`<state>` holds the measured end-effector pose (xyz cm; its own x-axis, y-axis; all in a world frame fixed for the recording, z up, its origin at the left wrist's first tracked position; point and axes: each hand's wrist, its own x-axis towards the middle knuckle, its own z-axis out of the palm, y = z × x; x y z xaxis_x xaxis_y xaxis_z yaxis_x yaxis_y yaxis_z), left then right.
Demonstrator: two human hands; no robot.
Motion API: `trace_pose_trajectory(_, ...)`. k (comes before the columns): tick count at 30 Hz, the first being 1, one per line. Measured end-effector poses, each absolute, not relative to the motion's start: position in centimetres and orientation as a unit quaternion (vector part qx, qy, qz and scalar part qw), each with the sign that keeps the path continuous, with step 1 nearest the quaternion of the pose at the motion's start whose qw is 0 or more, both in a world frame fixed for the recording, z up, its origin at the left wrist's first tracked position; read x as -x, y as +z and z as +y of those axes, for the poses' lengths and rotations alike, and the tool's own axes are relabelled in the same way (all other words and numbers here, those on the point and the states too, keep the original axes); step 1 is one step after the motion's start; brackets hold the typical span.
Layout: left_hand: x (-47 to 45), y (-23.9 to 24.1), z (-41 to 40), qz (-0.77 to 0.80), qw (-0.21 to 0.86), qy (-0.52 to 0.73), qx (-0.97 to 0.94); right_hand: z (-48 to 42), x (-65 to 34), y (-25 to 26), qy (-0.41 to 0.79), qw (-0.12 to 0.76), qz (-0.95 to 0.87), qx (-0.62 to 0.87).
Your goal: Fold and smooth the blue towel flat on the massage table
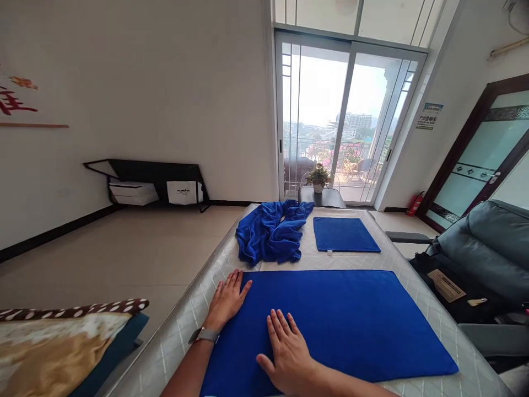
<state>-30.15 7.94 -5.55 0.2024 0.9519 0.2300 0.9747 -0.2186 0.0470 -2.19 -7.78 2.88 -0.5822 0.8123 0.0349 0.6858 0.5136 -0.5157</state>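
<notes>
A large blue cloth lies spread flat across the near part of a white quilted mattress. My left hand, with a watch on its wrist, rests open at the cloth's far left corner, fingers stretched out. Lower and more to the middle, my right hand lies flat on the same cloth, thumb and fingers apart. Beyond my left hand sits a crumpled heap of blue cloth. To its right is a smaller blue cloth, laid flat, a white tag at its near edge.
A chair with a potted plant stands past the mattress, before a sliding glass door. On the right is a dark armchair holding a black bag. A patterned blanket is at lower left. A low black rack holds boxes.
</notes>
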Motion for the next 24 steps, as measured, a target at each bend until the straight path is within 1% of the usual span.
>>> trace_pose_trajectory(6,30.0,-5.7,7.8,-0.627,0.06,-0.109,0.769,-7.7,-6.1,1.8,0.181,0.077,-0.818,0.54)
trace_pose_trajectory(15,29.9,-5.5,7.8,-0.626,0.08,-0.094,0.77,-9.0,-26.9,-2.3,0.035,0.048,-0.641,0.765)
trace_pose_trajectory(20,29.7,-5.0,7.9,-0.635,0.084,-0.084,0.763,-9.5,-36.1,-4.6,-0.003,0.042,-0.566,0.823)
trace_pose_trajectory(24,29.3,-4.1,7.4,-0.635,0.085,-0.091,0.762,-7.2,-38.3,-3.9,-0.024,0.04,-0.543,0.838)
